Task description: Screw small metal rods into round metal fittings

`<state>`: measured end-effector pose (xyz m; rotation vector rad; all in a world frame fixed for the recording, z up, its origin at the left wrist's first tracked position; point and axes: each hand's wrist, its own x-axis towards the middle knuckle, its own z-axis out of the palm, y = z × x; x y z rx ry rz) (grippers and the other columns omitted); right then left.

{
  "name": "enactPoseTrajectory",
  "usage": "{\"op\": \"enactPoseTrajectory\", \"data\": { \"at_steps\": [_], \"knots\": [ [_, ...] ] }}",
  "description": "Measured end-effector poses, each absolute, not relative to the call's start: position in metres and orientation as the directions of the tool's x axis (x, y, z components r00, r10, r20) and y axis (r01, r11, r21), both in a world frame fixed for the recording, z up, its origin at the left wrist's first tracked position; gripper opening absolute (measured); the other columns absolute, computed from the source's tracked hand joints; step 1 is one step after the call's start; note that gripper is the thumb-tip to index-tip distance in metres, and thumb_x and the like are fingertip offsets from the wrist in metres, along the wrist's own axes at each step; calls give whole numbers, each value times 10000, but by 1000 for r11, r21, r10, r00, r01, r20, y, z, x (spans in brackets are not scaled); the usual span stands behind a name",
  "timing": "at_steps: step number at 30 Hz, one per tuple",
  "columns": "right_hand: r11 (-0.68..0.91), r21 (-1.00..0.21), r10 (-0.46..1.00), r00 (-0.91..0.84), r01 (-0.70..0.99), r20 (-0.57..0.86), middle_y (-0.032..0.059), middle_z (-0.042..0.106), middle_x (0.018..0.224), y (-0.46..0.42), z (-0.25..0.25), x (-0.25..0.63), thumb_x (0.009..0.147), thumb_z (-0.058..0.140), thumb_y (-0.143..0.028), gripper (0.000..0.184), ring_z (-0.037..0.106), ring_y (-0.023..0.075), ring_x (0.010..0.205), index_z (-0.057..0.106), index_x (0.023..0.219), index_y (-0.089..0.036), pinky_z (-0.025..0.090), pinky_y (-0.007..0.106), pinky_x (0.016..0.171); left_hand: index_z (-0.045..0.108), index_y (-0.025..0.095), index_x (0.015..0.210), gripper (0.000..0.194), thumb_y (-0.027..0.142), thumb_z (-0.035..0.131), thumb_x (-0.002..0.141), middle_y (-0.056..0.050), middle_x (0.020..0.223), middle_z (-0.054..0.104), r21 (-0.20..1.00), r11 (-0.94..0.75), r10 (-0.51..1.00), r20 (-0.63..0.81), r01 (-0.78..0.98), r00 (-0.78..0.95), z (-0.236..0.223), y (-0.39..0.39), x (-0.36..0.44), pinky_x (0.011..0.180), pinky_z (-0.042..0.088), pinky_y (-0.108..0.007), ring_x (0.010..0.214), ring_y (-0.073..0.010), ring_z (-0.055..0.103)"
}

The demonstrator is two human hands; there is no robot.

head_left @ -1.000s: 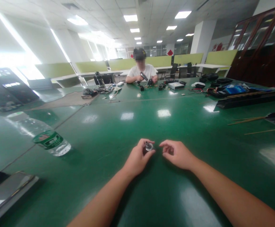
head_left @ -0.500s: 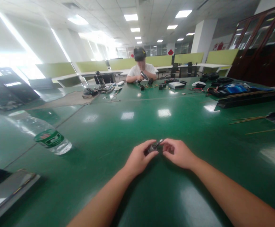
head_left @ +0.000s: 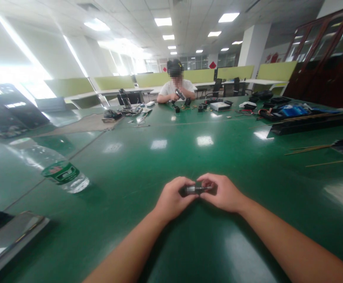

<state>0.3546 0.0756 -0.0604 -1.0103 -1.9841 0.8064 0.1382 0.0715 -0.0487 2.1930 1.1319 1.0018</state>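
Note:
Over the green table (head_left: 189, 243), my left hand (head_left: 173, 198) and my right hand (head_left: 223, 192) meet around a small dark metal part (head_left: 196, 189) that lies level between them. Both hands are closed in a pinch, the left on its left end, the right on its right end. The part is short and rod-like; its detail is too small to make out. Both forearms reach in from the bottom edge.
A clear water bottle (head_left: 49, 165) with a green label lies on its side at the left. A flat grey device (head_left: 9, 239) sits at the lower left corner. A person (head_left: 176, 84) works at the far side among tools and parts. Thin sticks (head_left: 310, 149) and dark trays (head_left: 313, 124) lie at the right.
A second ago only my left hand pinched the part, held upright. My right hand has closed in and gripped its other end, and the part has turned level between the hands.

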Motion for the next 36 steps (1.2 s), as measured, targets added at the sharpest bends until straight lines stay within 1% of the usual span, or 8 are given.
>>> {"op": "enactPoseTrajectory", "data": {
  "at_steps": [5, 9, 15, 22, 27, 36],
  "knots": [
    [510, -779, 838, -415, 364, 354, 33, 732, 916, 75, -59, 354, 734, 696, -132, 314, 684, 180, 802, 686, 1041, -201, 529, 284, 750, 681, 211, 953, 202, 255, 761, 774, -8, 904, 706, 676, -549, 832, 382, 492, 402, -49, 71, 139, 755, 476, -263, 814, -158, 650],
    [531, -766, 827, -420, 362, 374, 34, 738, 900, 77, -59, 355, 733, 691, -123, 278, 682, 177, 781, 703, 1001, -195, 526, 277, 736, 695, 215, 950, 216, 268, 782, 761, -2, 889, 713, 666, -555, 828, 389, 498, 403, -50, 71, 139, 748, 474, -255, 800, -155, 653],
    [552, -764, 812, -426, 335, 400, 29, 737, 902, 76, -59, 354, 720, 674, -80, 278, 674, 167, 778, 711, 971, -192, 521, 260, 724, 697, 211, 952, 224, 290, 786, 762, 0, 884, 715, 661, -562, 824, 395, 498, 406, -51, 72, 139, 739, 478, -247, 791, -146, 655],
    [580, -733, 797, -434, 355, 419, 24, 720, 852, 77, -59, 355, 733, 681, -94, 234, 641, 157, 738, 724, 943, -189, 499, 254, 687, 701, 205, 955, 234, 283, 791, 753, -10, 891, 718, 648, -562, 824, 390, 514, 410, -51, 71, 140, 744, 485, -256, 798, -155, 660],
    [593, -715, 786, -456, 369, 417, 26, 712, 825, 78, -61, 355, 738, 691, -109, 195, 637, 159, 732, 735, 910, -189, 491, 259, 683, 703, 204, 956, 245, 283, 797, 744, -14, 902, 723, 645, -565, 823, 393, 515, 410, -52, 71, 140, 753, 494, -262, 802, -160, 665],
    [561, -732, 807, -454, 387, 378, 28, 714, 816, 79, -59, 356, 731, 703, -117, 158, 641, 158, 728, 742, 870, -183, 496, 256, 679, 705, 214, 939, 208, 256, 786, 751, 4, 880, 721, 633, -554, 831, 375, 541, 412, -53, 69, 142, 748, 492, -255, 788, -147, 666]
  ]
}}
